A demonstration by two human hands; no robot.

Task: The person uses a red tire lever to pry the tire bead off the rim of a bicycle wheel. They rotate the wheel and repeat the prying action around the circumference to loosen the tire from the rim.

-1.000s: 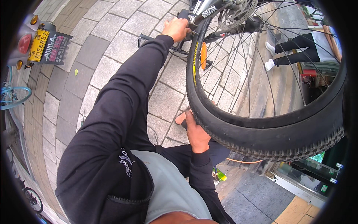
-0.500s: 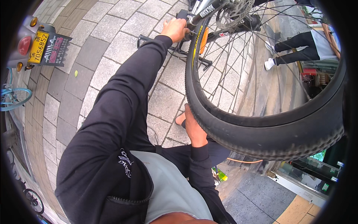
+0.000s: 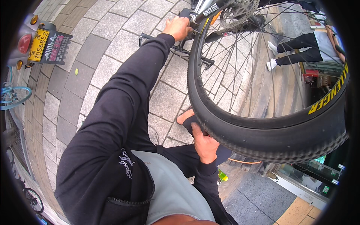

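A bicycle wheel with a knobbly black tire [image 3: 258, 129] fills the upper right, its tread smeared by motion. My left hand [image 3: 177, 29] reaches up to the bicycle's black fork [image 3: 207, 12] and is closed round its lower end, beside the tire. Down by the near left edge of the tire is my right hand [image 3: 206, 147], its thumb raised and its fingers mostly hidden behind the rubber. Whether it touches the tread I cannot tell. Inside the wheel show thin spokes and a metal brake disc [image 3: 240, 14]. Under the fork, a dark handlebar [image 3: 206, 61] lies near the paving.
A scooter's rear with a yellow plate [image 3: 38, 45] stands at the far left, above a light-blue bicycle wheel [image 3: 17, 97]. Beyond the spokes, a person in dark trousers [image 3: 300, 50] is near stone steps [image 3: 264, 88]. An orange hose [image 3: 243, 162] lies at lower right.
The wheel has turned: its orange reflector moved up and yellow lettering came into view at right. My right hand moved down and slightly right. My left hand stayed at the fork.
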